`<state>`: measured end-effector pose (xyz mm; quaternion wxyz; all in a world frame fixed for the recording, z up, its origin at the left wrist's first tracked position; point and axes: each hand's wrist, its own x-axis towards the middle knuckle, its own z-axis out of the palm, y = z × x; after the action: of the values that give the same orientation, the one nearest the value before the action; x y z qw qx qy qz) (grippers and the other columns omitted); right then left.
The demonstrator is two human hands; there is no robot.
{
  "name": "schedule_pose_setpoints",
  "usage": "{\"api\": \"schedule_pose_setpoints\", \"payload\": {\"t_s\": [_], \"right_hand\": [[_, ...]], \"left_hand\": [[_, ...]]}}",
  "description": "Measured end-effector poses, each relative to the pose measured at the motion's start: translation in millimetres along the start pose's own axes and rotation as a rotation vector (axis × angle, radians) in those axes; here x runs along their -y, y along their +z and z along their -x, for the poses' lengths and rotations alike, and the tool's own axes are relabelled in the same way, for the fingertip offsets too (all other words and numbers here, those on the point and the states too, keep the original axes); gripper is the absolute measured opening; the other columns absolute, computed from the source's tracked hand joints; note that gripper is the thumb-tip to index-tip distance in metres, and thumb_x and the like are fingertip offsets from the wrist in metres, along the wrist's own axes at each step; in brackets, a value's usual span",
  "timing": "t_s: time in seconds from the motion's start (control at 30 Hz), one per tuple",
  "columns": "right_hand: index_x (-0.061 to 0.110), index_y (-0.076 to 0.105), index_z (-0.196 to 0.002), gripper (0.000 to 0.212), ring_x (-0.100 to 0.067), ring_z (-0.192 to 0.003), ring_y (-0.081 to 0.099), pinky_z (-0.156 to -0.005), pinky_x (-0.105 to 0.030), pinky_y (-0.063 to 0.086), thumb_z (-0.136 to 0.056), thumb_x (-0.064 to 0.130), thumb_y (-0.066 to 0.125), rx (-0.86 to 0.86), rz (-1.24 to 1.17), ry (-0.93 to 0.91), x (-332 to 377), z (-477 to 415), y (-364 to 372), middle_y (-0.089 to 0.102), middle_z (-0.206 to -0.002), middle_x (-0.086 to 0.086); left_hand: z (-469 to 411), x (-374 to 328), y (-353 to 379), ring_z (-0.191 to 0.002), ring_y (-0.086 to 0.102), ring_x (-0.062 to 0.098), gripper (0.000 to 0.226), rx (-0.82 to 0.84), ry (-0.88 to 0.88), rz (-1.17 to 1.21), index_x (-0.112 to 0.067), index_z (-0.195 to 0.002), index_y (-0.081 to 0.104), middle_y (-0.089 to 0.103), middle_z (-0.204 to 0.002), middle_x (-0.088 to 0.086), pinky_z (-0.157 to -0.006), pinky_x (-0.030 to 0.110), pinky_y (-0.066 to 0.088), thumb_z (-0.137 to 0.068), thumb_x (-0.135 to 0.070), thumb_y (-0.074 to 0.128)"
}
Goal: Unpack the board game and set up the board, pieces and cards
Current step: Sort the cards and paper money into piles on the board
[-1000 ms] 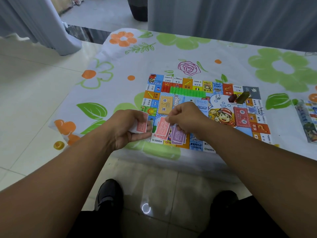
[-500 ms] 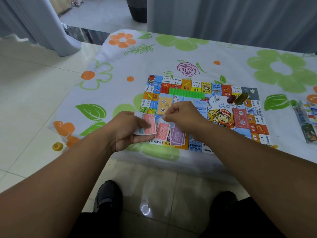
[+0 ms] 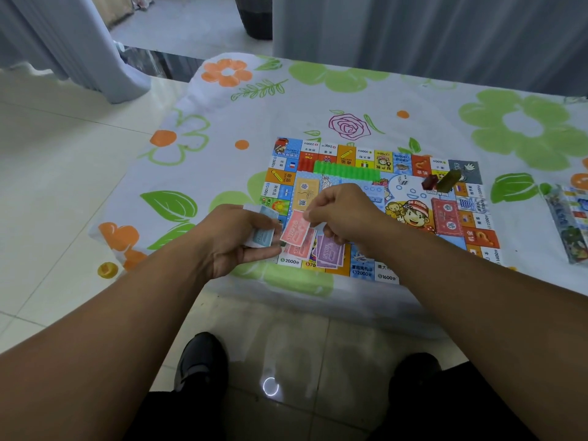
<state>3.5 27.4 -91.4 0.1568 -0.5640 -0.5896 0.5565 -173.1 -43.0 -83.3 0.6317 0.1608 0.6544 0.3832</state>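
A colourful game board lies flat on the floral tablecloth. My left hand grips a small stack of play money with a blue note on top, at the board's near left corner. My right hand pinches a pink note by its upper corner and holds it just over a pink pile on the board. A purple pile lies next to that, partly under my right hand. A row of green houses runs along the board's far side, and a red piece and an olive piece stand at its far right.
The table's near edge runs just below the board. A flat plastic-wrapped game pack lies at the far right. Curtains hang behind the table. My shoes rest on the tiled floor below.
My right hand took a pink note off the stack in my left hand and carried it right over the pink pile. A blue note now tops the stack.
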Motion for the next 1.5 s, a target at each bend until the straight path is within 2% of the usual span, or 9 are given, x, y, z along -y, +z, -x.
{"api": "schedule_pose_setpoints", "payload": {"t_s": [0.13,0.23,0.4,0.5,0.67,0.83,1.0,1.27,1.5], "right_hand": [[-0.009,0.068,-0.096,0.014,-0.013,-0.044,0.051,-0.039,-0.021,0.039,-0.090,0.003,0.071,-0.004,0.069,0.029,-9,-1,-3,0.068,-0.074,-0.013],[-0.007,0.069,-0.093,0.015,-0.013,-0.047,0.053,-0.040,-0.018,0.041,-0.089,0.007,0.074,-0.009,0.130,0.030,-11,-2,-1,0.065,-0.071,-0.010],[-0.005,0.069,-0.091,0.014,-0.018,-0.065,0.063,-0.058,-0.028,0.051,-0.087,0.007,0.076,-0.043,0.139,-0.018,-12,-5,-3,0.068,-0.082,-0.008],[-0.004,0.069,-0.095,0.014,-0.007,-0.052,0.056,-0.045,-0.020,0.045,-0.091,0.009,0.072,-0.023,0.106,-0.041,-9,2,-5,0.065,-0.080,-0.001],[0.006,0.067,-0.094,0.022,-0.016,-0.053,0.047,-0.041,-0.022,0.037,-0.094,0.027,0.070,0.063,-0.037,-0.061,-4,14,-10,0.070,-0.089,-0.013],[0.003,0.068,-0.092,0.013,-0.011,-0.048,0.051,-0.042,-0.023,0.038,-0.091,0.015,0.074,0.054,-0.021,-0.103,-10,21,-28,0.067,-0.067,-0.003],[0.002,0.069,-0.095,0.013,-0.013,-0.054,0.054,-0.044,-0.025,0.042,-0.091,0.014,0.073,0.012,0.066,-0.023,-23,27,-54,0.069,-0.074,-0.006],[0.000,0.070,-0.097,0.014,-0.008,-0.064,0.056,-0.044,-0.016,0.041,-0.091,0.012,0.073,-0.072,0.194,0.056,-44,29,-75,0.065,-0.080,-0.001],[0.004,0.070,-0.089,0.008,-0.012,-0.073,0.060,-0.058,-0.025,0.045,-0.088,0.010,0.075,-0.087,0.270,0.032,-48,24,-71,0.066,-0.083,-0.005]], "left_hand": [[-1,0,-2,-0.071,0.071,0.020,0.025,-0.001,-0.010,0.031,-0.002,-0.117,0.059,0.071,-0.084,0.012,-0.066,0.038,0.064,-0.092,0.003,0.056],[0,-1,0,-0.075,0.072,0.021,0.026,0.018,-0.017,0.046,-0.003,-0.116,0.059,0.071,-0.087,0.012,-0.067,0.038,0.064,-0.092,0.003,0.049],[3,-2,5,-0.079,0.073,0.024,0.025,0.039,-0.005,0.031,-0.001,-0.113,0.061,0.073,-0.093,0.015,-0.059,0.036,0.063,-0.093,0.008,0.048],[4,-1,8,-0.081,0.075,0.026,0.028,0.060,0.010,0.021,-0.001,-0.114,0.064,0.075,-0.098,0.016,-0.061,0.037,0.063,-0.091,0.011,0.053],[4,2,23,-0.083,0.076,0.026,0.031,0.086,0.023,-0.038,-0.002,-0.114,0.066,0.075,-0.102,0.015,-0.060,0.034,0.062,-0.087,0.013,0.063],[5,5,42,-0.088,0.076,0.025,0.032,0.132,0.026,-0.087,-0.005,-0.113,0.068,0.077,-0.101,0.012,-0.062,0.033,0.062,-0.085,0.010,0.068],[4,4,50,-0.081,0.075,0.022,0.026,0.116,0.018,-0.082,-0.004,-0.112,0.066,0.076,-0.095,0.012,-0.067,0.038,0.064,-0.089,0.007,0.064],[2,5,59,-0.077,0.075,0.023,0.024,0.102,0.019,-0.052,-0.006,-0.116,0.064,0.075,-0.095,0.015,-0.066,0.039,0.064,-0.093,0.001,0.061],[2,5,60,-0.073,0.075,0.022,0.030,0.133,-0.008,-0.011,-0.006,-0.119,0.060,0.073,-0.093,0.016,-0.063,0.038,0.063,-0.092,0.004,0.052]]}}
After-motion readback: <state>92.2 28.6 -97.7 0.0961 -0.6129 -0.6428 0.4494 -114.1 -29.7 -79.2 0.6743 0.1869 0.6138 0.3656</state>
